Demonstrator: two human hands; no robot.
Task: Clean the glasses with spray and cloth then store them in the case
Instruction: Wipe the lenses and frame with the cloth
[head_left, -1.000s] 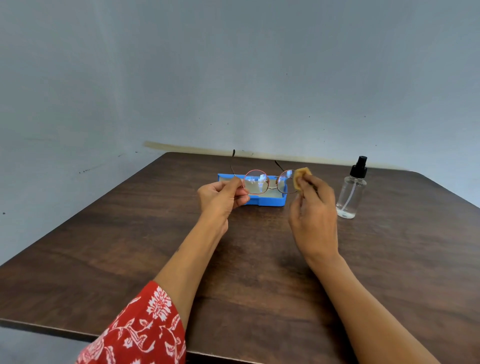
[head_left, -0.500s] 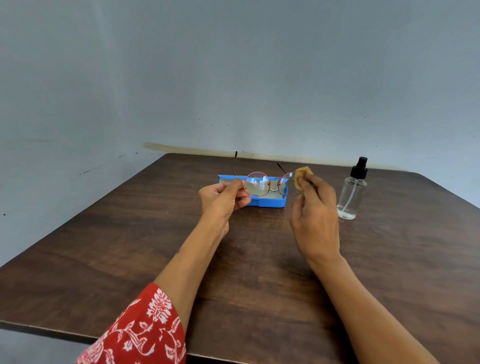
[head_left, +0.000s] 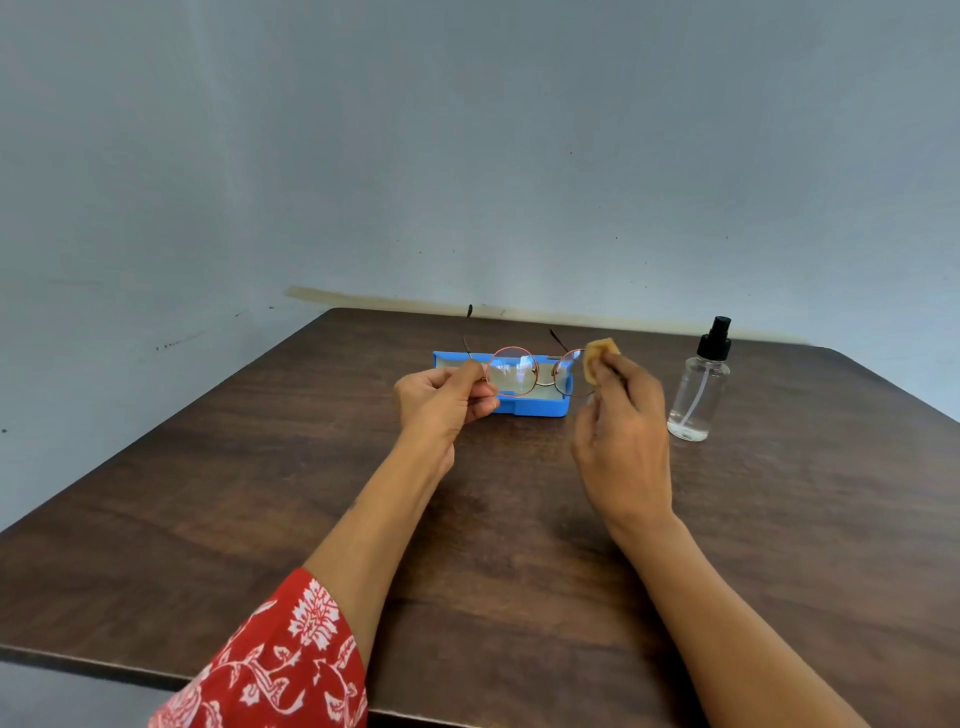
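Little has shifted since earlier: my left hand (head_left: 447, 400) still pinches the glasses (head_left: 530, 371) above the blue case (head_left: 530, 405), my right hand (head_left: 621, 436) pinching the cloth (head_left: 597, 358) on one lens. Spray bottle (head_left: 698, 395) stands right on the brown table (head_left: 208, 493); grey wall (head_left: 467, 156) behind. Right lens partly hidden.

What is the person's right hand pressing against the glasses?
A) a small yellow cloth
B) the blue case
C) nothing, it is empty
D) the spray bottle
A: the right hand pinches a small yellow cloth against one lens of the glasses, while the spray bottle stands untouched on the table and the blue case lies behind.
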